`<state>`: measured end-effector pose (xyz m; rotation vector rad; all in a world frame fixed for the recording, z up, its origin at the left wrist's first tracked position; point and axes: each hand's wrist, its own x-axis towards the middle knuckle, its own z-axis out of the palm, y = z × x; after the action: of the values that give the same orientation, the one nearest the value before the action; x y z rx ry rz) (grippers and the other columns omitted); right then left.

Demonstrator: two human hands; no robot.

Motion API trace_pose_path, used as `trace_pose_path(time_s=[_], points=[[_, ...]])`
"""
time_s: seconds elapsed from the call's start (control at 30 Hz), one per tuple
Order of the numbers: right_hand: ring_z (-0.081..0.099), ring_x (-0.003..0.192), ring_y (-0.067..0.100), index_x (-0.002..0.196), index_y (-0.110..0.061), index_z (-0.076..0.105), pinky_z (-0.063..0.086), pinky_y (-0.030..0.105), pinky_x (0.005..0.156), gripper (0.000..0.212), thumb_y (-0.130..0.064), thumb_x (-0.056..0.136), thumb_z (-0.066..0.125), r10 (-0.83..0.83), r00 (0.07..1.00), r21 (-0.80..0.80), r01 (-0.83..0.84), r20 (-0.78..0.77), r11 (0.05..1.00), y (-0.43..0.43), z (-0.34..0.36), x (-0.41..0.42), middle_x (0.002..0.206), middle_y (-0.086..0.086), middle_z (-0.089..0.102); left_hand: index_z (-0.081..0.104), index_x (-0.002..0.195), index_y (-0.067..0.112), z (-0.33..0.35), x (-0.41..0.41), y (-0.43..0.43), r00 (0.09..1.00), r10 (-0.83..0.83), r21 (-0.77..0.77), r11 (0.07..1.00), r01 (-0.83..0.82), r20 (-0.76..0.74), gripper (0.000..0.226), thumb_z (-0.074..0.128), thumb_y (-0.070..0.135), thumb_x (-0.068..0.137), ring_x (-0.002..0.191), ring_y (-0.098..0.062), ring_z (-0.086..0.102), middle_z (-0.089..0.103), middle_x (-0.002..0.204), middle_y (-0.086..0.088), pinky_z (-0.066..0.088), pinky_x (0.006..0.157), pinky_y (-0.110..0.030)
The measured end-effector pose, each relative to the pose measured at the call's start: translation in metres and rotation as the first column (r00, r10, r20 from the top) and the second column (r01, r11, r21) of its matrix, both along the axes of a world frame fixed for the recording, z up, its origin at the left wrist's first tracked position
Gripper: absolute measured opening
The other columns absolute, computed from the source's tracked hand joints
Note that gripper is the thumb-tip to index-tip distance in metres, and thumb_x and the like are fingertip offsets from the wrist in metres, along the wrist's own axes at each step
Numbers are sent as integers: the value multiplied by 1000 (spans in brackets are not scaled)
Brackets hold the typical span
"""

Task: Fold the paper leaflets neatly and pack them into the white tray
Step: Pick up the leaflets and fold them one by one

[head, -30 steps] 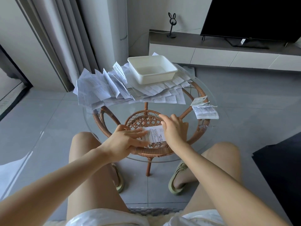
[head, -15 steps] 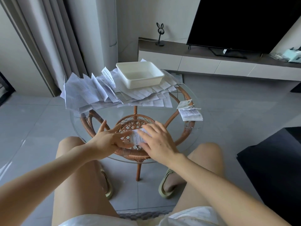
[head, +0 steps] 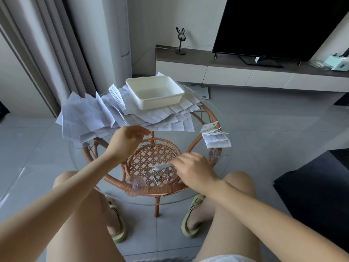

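Note:
A white tray (head: 177, 92) stands empty at the far side of the round glass table (head: 222, 159), on a spread of unfolded paper leaflets (head: 88, 116). My right hand (head: 192, 170) pinches a small folded leaflet (head: 160, 166) just above the glass near the front edge. My left hand (head: 126, 141) hovers in the air over the table's middle left, fingers loosely curled, holding nothing. Two folded leaflets (head: 215, 138) lie at the table's right rim.
The glass top rests on a rattan frame (head: 154, 159) with a woven shelf below. My knees and sandalled feet sit under the near edge. A low TV cabinet (head: 245, 72) with a black screen stands behind. A dark rug (head: 317, 186) lies to the right.
My left hand has let go of the folded leaflet and risen toward the paper pile. My right hand now holds the leaflet alone, lifted edge-on. The camera has tilted up.

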<state>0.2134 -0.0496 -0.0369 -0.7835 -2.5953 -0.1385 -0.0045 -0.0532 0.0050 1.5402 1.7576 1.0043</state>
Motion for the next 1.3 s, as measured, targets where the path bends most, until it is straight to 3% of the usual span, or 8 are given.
trace_pose_path(time_s=[0.17,0.27,0.37,0.6,0.77,0.9,1.07,1.3], points=[[63,79,9,95,-16,74,49,20,72,24,-4,82,58,-363,875,-305,268,-320,914,12,38,75,88,-11,70,67,91,16,0,50,62,990,2,-127,992,17,142,23,50,2,92,76,-18,61,68,85,-1,53,74,-31],[64,79,-2,93,-24,71,49,17,71,30,3,88,58,-622,688,-730,194,-375,655,29,57,112,88,-19,70,58,73,10,-9,94,107,999,-27,-194,980,35,45,19,47,7,90,62,-20,48,56,68,-7,40,58,-26],[64,69,-2,88,-20,67,47,10,62,29,7,88,57,-743,567,-874,82,-355,480,53,64,140,83,-6,72,41,59,7,-14,134,137,987,-88,-283,958,47,-134,39,46,18,96,50,-16,40,45,58,-4,32,41,-21],[58,77,18,95,-12,66,41,25,63,20,4,89,56,-843,491,-944,111,-221,312,104,59,165,87,3,66,39,58,11,-30,170,160,932,-268,-397,905,155,-246,52,63,46,88,52,-13,39,43,61,1,30,47,-23],[58,80,18,90,-16,67,41,29,67,23,4,88,56,-872,450,-959,105,-191,264,128,52,169,88,2,65,61,97,11,-34,172,148,847,-411,-340,892,298,-337,35,76,37,78,84,-18,51,53,94,-3,40,68,-26],[58,78,17,88,-18,67,41,29,67,25,5,87,55,-884,432,-968,85,-179,238,134,46,167,87,2,65,55,124,12,-35,176,138,734,-457,-288,889,356,-503,55,70,44,82,107,-28,48,51,113,-12,45,82,-33],[58,80,16,93,-16,67,43,28,67,23,4,85,58,-919,353,-972,83,-178,220,136,40,173,98,6,64,60,126,16,-39,176,123,434,-447,-204,842,499,-782,67,50,68,84,109,-21,40,47,120,-4,36,95,-31],[60,81,18,90,-16,66,47,28,70,21,3,85,59,-923,343,-981,29,-171,193,133,37,179,93,4,65,59,124,8,-33,178,125,367,-496,-236,792,563,-787,49,42,47,98,100,-20,45,50,120,-8,47,84,-31]])
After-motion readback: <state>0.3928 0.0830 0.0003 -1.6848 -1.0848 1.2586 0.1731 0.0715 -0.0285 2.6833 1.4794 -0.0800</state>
